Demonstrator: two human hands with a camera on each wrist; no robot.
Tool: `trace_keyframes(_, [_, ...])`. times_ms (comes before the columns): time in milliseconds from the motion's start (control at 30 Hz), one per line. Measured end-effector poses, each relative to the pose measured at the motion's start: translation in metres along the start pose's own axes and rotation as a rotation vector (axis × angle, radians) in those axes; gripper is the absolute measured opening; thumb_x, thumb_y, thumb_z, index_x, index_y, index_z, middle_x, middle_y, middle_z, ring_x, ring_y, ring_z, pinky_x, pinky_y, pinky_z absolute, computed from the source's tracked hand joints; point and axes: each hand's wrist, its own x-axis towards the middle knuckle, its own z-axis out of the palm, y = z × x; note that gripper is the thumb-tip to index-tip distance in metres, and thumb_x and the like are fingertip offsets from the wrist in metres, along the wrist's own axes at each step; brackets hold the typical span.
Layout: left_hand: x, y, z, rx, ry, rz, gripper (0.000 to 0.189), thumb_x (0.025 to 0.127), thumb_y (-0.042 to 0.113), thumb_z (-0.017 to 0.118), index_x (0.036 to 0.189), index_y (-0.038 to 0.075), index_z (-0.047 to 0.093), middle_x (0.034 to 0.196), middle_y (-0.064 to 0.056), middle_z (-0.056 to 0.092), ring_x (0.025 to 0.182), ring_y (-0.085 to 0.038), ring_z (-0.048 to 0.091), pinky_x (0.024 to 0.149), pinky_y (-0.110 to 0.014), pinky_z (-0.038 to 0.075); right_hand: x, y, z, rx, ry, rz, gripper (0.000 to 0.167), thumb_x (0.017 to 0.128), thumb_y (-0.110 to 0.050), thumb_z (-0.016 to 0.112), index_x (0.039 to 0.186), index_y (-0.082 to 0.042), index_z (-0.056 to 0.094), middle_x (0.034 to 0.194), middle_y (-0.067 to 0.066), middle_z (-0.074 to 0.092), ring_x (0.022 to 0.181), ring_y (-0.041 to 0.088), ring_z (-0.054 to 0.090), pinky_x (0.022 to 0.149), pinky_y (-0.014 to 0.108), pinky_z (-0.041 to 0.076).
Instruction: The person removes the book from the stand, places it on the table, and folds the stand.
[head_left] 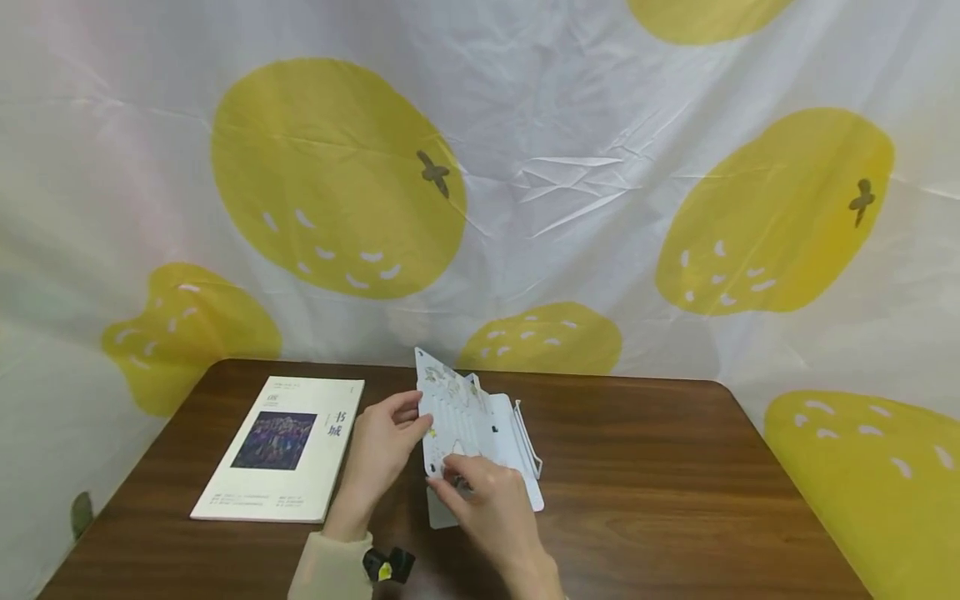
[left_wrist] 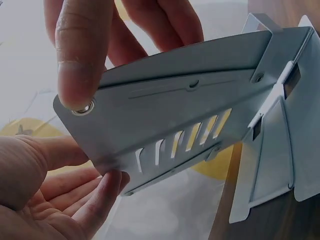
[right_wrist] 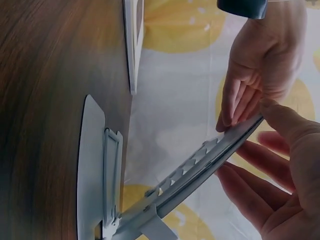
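A white metal book stand (head_left: 468,417) is on the wooden table, its slotted panel, printed with small drawings, tilted up from the base. My left hand (head_left: 384,442) grips the panel's raised left edge, with the thumb on the printed face. At the near corner of the same panel, my right hand (head_left: 491,504) pinches the edge between thumb and fingers. The left wrist view shows the plain underside of the panel (left_wrist: 165,107), with slots, a rivet-like ring under a fingertip and hinges. A flat base plate (right_wrist: 91,165) rests on the tabletop in the right wrist view.
To the left lies a white-covered book (head_left: 277,442) with a dark picture on its front. A white curtain (head_left: 555,208) with large yellow fruit hangs behind the table (head_left: 660,483). A black device (head_left: 388,565) is at the left sleeve cuff.
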Motion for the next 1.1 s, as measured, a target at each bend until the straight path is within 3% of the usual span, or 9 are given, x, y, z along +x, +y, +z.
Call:
trace_keyframes(167, [0.001,-0.006,-0.001,0.017,0.01,-0.021,0.035,0.088,0.006,0.069,0.121,-0.004,0.065,0.116,-0.021,0.067,0.103,-0.031,0.067,0.084,-0.042,0.055,0.0,-0.001,0.001,-0.001,-0.073,0.026,0.014,0.079,-0.018,0.081,0.086,-0.016,0.07,0.076,-0.008,0.068,0.066,0.008,0.064,0.056,0.026,0.048])
trace_keyframes(400, [0.001,-0.017,-0.002,-0.01,-0.013,-0.037,0.034,0.089,0.006,0.069,0.122,-0.003,0.064,0.118,-0.02,0.066,0.106,-0.033,0.065,0.086,-0.042,0.054,-0.003,0.007,-0.002,0.17,-0.137,0.112,0.012,0.081,-0.006,0.078,0.089,-0.012,0.073,0.085,-0.007,0.072,0.077,0.002,0.066,0.069,0.021,0.053])
trace_keyframes(567, [0.0,-0.027,-0.005,-0.031,-0.029,-0.049,0.034,0.09,0.006,0.069,0.122,-0.003,0.064,0.121,-0.02,0.064,0.108,-0.035,0.064,0.087,-0.044,0.054,-0.005,0.014,-0.004,0.204,-0.147,0.145,0.012,0.082,-0.005,0.078,0.093,-0.008,0.074,0.088,-0.001,0.073,0.077,0.003,0.067,0.07,0.02,0.054])
trace_keyframes(667, [0.0,-0.033,-0.006,-0.041,-0.029,-0.067,0.034,0.089,0.005,0.069,0.122,-0.002,0.063,0.122,-0.02,0.064,0.109,-0.035,0.064,0.087,-0.043,0.053,-0.006,0.018,-0.006,0.195,-0.141,0.173,0.013,0.082,-0.007,0.078,0.094,-0.008,0.075,0.089,-0.001,0.074,0.077,0.003,0.067,0.07,0.021,0.054])
trace_keyframes(867, [0.002,-0.039,-0.006,-0.073,-0.032,-0.042,0.04,0.088,-0.002,0.067,0.126,-0.008,0.058,0.119,-0.024,0.064,0.108,-0.035,0.064,0.089,-0.041,0.053,-0.008,0.029,-0.018,0.145,-0.075,0.255,0.014,0.079,-0.005,0.08,0.091,-0.01,0.076,0.086,-0.004,0.073,0.076,0.001,0.066,0.069,0.024,0.055])
trace_keyframes(1100, [0.004,-0.047,-0.006,-0.049,-0.055,-0.067,0.042,0.09,-0.001,0.065,0.13,-0.007,0.055,0.122,-0.024,0.063,0.11,-0.035,0.063,0.089,-0.042,0.053,-0.01,0.047,-0.032,0.102,0.001,0.328,0.013,0.08,-0.003,0.079,0.091,-0.009,0.076,0.086,-0.002,0.074,0.078,0.005,0.067,0.071,0.029,0.056])
